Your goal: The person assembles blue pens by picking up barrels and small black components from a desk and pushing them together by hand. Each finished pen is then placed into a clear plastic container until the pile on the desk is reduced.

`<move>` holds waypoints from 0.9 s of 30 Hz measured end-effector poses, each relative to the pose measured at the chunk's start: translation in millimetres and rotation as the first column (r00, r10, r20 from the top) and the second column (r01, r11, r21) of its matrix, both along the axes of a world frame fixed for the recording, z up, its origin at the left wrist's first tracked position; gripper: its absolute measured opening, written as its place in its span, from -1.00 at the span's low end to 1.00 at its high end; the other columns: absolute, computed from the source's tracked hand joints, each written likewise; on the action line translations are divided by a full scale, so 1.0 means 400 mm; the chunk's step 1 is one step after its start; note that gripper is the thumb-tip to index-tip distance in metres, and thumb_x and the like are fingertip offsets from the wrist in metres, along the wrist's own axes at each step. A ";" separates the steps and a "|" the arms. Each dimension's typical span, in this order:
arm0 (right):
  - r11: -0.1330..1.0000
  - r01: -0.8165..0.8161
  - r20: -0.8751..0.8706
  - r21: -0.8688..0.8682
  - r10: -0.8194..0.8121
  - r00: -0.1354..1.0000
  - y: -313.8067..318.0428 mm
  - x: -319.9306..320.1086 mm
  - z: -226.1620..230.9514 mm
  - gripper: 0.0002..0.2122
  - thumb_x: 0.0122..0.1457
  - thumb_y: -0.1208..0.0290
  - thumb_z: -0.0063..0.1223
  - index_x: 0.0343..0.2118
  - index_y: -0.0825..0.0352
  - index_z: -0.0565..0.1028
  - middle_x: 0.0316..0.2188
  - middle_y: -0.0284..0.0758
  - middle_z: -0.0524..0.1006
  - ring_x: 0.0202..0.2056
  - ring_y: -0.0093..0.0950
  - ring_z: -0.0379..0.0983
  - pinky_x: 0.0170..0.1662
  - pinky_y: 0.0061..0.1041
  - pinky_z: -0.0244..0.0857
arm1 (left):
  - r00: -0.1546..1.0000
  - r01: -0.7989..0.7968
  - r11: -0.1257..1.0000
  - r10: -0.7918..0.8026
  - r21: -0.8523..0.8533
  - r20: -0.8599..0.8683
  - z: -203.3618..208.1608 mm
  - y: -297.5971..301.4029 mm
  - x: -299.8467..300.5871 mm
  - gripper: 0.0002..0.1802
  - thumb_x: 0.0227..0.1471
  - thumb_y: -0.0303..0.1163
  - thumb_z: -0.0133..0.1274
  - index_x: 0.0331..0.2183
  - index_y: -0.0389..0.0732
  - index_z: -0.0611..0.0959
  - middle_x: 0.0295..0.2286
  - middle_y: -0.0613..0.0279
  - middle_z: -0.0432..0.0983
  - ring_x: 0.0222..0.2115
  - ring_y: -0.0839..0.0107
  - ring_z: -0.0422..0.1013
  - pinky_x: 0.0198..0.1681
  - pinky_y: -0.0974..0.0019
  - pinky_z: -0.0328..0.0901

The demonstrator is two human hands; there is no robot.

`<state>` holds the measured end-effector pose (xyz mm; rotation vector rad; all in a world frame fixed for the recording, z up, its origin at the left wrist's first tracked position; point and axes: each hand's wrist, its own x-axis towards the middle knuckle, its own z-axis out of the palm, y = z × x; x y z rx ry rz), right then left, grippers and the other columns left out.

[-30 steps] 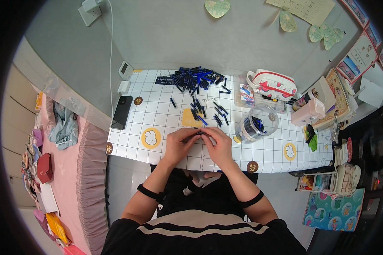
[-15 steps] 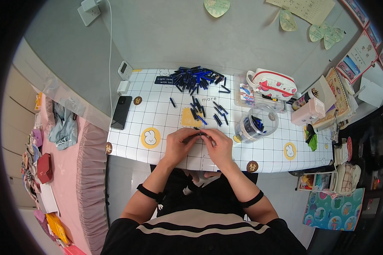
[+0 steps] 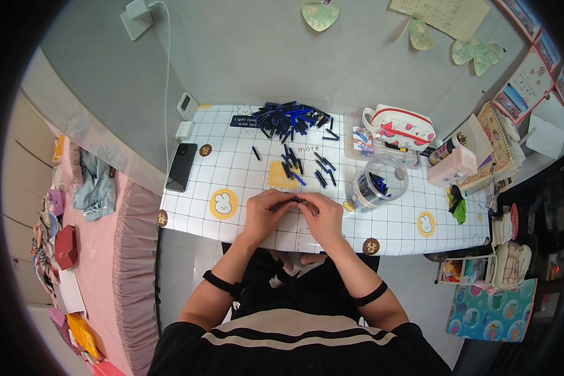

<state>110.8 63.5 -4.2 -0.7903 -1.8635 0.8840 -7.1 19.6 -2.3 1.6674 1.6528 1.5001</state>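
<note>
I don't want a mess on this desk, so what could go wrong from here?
The small dark piece pinched between the left hand and right hand might slip, as the pinch looks slight. The loose blue-and-black sticks just beyond the hands could scatter if nudged. The clear tub stands to the right of the right hand, so an outward swing might knock it.

A black shirt [image 3: 301, 363] with short sleeves [image 3: 413, 344] is worn. Its front is crossed by a broad beige panel [image 3: 294, 319], with a narrower beige stripe [image 3: 301, 342] set off beneath it by black. The left forearm [image 3: 234, 257] and right forearm [image 3: 351, 263] are each ringed near the elbow by a black band [image 3: 374, 293].
</note>
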 end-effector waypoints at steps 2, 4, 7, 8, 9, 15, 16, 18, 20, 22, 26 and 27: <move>1.000 -0.001 0.027 -0.015 0.001 1.000 0.002 0.000 0.001 -0.85 -0.27 0.65 -0.07 -0.52 0.37 0.37 -0.60 -0.28 0.38 -0.59 -0.46 0.34 -0.58 -0.66 0.22 | 1.000 -0.012 1.000 0.012 -0.002 -0.001 0.004 -0.001 0.003 -0.85 -0.39 -0.56 0.01 -0.56 -0.28 0.50 -0.63 0.20 0.38 -0.65 0.46 0.34 -0.60 0.56 0.23; 1.000 -0.005 0.013 -0.014 0.005 1.000 0.005 -0.004 -0.008 -0.85 -0.27 0.65 -0.07 -0.53 0.37 0.37 -0.60 -0.28 0.38 -0.60 -0.46 0.33 -0.59 -0.65 0.22 | 1.000 -0.018 0.999 0.018 -0.039 0.006 0.011 -0.003 0.007 -0.86 -0.40 -0.56 0.02 -0.57 -0.28 0.50 -0.64 0.20 0.38 -0.65 0.45 0.34 -0.60 0.55 0.23; 0.999 0.005 -0.014 0.034 -0.005 1.000 0.003 -0.009 -0.007 -0.86 -0.27 0.65 -0.08 -0.54 0.36 0.36 -0.61 -0.29 0.37 -0.60 -0.45 0.33 -0.60 -0.64 0.21 | 0.999 -0.043 0.999 0.043 -0.025 -0.010 0.025 -0.003 0.011 -0.86 -0.41 -0.56 0.03 -0.58 -0.28 0.50 -0.66 0.21 0.38 -0.65 0.43 0.34 -0.60 0.54 0.24; 0.998 0.013 -0.016 0.054 -0.012 1.000 0.000 -0.008 -0.003 -0.86 -0.27 0.66 -0.08 -0.55 0.36 0.36 -0.61 -0.29 0.37 -0.60 -0.45 0.33 -0.60 -0.64 0.20 | 0.999 -0.051 0.999 0.051 -0.017 -0.016 0.031 -0.006 0.012 -0.86 -0.42 -0.56 0.03 -0.58 -0.27 0.50 -0.66 0.21 0.38 -0.65 0.43 0.34 -0.60 0.53 0.24; 0.997 0.021 -0.020 0.076 -0.020 1.000 -0.002 -0.008 0.001 -0.86 -0.27 0.66 -0.08 -0.55 0.36 0.36 -0.61 -0.29 0.37 -0.60 -0.45 0.33 -0.60 -0.64 0.20 | 0.999 -0.038 0.999 0.037 -0.029 -0.034 0.038 -0.007 0.010 -0.86 -0.42 -0.56 0.03 -0.59 -0.27 0.50 -0.66 0.22 0.38 -0.64 0.43 0.34 -0.59 0.53 0.24; 0.977 0.051 -0.081 0.209 -0.035 0.996 -0.007 0.031 0.068 -0.85 -0.32 0.67 -0.06 -0.57 0.35 0.36 -0.62 -0.31 0.37 -0.59 -0.45 0.33 -0.59 -0.64 0.20 | 0.990 0.076 0.997 -0.073 0.022 -0.121 0.112 -0.011 0.018 -0.87 -0.44 -0.56 0.04 -0.62 -0.25 0.49 -0.67 0.23 0.37 -0.65 0.42 0.32 -0.60 0.51 0.22; 0.973 0.064 -0.080 0.222 -0.047 0.996 -0.004 0.042 0.083 -0.85 -0.33 0.67 -0.05 -0.58 0.35 0.37 -0.63 -0.31 0.38 -0.59 -0.45 0.33 -0.59 -0.64 0.20 | 0.987 0.095 0.995 -0.089 0.042 -0.137 0.125 -0.006 0.023 -0.87 -0.44 -0.56 0.04 -0.62 -0.25 0.49 -0.67 0.23 0.36 -0.65 0.42 0.31 -0.61 0.51 0.21; 0.975 0.098 -0.046 0.201 -0.090 0.995 -0.003 0.067 0.121 -0.85 -0.34 0.67 -0.03 -0.60 0.35 0.37 -0.63 -0.31 0.38 -0.58 -0.45 0.34 -0.57 -0.64 0.20 | 0.977 0.143 0.984 -0.125 0.101 -0.172 0.149 0.006 0.040 -0.86 -0.44 -0.58 0.04 -0.61 -0.25 0.49 -0.68 0.23 0.36 -0.66 0.43 0.31 -0.63 0.52 0.20; 0.957 0.141 -0.049 0.252 -0.133 0.990 0.008 0.088 0.147 -0.86 -0.35 0.66 -0.01 -0.61 0.35 0.37 -0.63 -0.30 0.39 -0.58 -0.46 0.34 -0.56 -0.64 0.20 | 0.966 0.188 0.971 -0.156 0.146 -0.207 0.165 0.027 0.053 -0.85 -0.43 -0.58 0.03 -0.59 -0.25 0.48 -0.68 0.22 0.36 -0.66 0.44 0.31 -0.63 0.53 0.20; 0.944 0.169 -0.073 0.282 -0.155 0.985 0.018 0.109 0.165 -0.88 -0.32 0.65 -0.02 -0.61 0.36 0.37 -0.63 -0.30 0.39 -0.57 -0.47 0.34 -0.56 -0.66 0.20 | 0.957 0.236 0.955 -0.196 0.179 -0.214 0.179 0.048 0.069 -0.84 -0.41 -0.59 0.01 -0.57 -0.24 0.48 -0.68 0.23 0.35 -0.67 0.42 0.30 -0.65 0.51 0.18; 0.946 0.212 -0.101 0.243 -0.193 0.976 0.036 0.134 0.186 -0.89 -0.26 0.65 -0.06 -0.57 0.39 0.37 -0.62 -0.30 0.40 -0.57 -0.51 0.34 -0.54 -0.68 0.20 | 0.958 0.274 0.909 -0.230 0.315 -0.172 0.188 0.095 0.103 -0.84 -0.37 -0.57 -0.01 -0.54 -0.22 0.47 -0.62 0.22 0.37 -0.66 0.41 0.30 -0.67 0.49 0.17; 0.947 0.223 -0.107 0.231 -0.203 0.973 0.043 0.140 0.187 -0.89 -0.25 0.65 -0.07 -0.56 0.39 0.37 -0.61 -0.30 0.40 -0.57 -0.52 0.34 -0.53 -0.69 0.20 | 0.960 0.272 0.905 -0.234 0.327 -0.152 0.190 0.103 0.108 -0.84 -0.37 -0.57 -0.01 -0.53 -0.22 0.47 -0.61 0.22 0.38 -0.66 0.42 0.30 -0.67 0.50 0.17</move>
